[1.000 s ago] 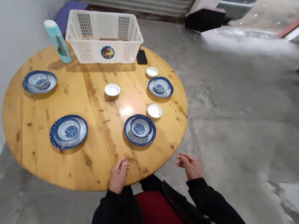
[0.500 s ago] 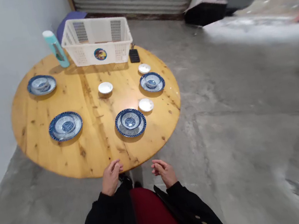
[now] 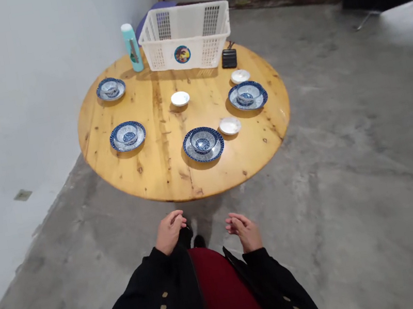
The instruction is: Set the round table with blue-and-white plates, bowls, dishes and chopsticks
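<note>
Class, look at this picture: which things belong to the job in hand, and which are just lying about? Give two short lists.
In hand: left hand, curled, and right hand, open, neither holding anything, both short of the round table; nearest them, the blue plate with its bowl, and a small white dish.

Lying about: white basket, teal bottle, black object beside the basket.

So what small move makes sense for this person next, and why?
Probably a step forward to the table: the left hand and right hand hang empty, short of its near edge, so the nearest plate with its bowl looks beyond easy reach.
</note>
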A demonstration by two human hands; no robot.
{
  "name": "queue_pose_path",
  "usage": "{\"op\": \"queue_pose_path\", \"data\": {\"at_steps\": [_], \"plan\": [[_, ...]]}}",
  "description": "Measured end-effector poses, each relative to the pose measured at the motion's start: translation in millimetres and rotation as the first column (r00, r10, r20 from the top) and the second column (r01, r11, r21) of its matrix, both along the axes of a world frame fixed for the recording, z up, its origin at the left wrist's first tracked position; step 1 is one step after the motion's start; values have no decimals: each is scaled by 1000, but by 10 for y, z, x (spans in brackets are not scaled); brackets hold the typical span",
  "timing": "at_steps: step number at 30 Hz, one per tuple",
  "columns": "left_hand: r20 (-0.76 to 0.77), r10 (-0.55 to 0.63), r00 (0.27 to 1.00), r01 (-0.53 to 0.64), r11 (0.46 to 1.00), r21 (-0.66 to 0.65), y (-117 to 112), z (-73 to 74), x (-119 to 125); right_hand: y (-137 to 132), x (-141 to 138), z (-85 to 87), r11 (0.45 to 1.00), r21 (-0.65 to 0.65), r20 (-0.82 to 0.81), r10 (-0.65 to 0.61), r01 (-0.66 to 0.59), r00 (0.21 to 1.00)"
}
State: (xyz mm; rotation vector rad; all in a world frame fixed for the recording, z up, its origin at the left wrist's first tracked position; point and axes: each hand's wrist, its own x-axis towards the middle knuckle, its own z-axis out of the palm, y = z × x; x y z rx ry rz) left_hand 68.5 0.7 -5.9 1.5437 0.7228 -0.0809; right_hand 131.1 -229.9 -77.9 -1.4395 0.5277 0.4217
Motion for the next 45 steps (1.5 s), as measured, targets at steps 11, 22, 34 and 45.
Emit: {"op": "queue_pose_path", "data": {"at_steps": [11, 22, 34, 45], "plan": [[20, 90, 996, -90, 995, -30, 72, -41, -291, 352, -213, 116, 971, 0, 48, 237, -238, 970], [71, 88, 994, -91, 995, 31, 1686, 101, -334, 1735, -131, 200, 994, -17, 118, 110, -109, 987], [59, 33, 998, -34, 999, 4, 3347, -74, -217, 3554, -121, 243, 995, 19, 107, 98, -100, 989], [52, -42, 998, 43, 999, -12, 3986, -168, 329, 3601, 1124, 193, 984, -95, 231, -128, 153, 964]]}}
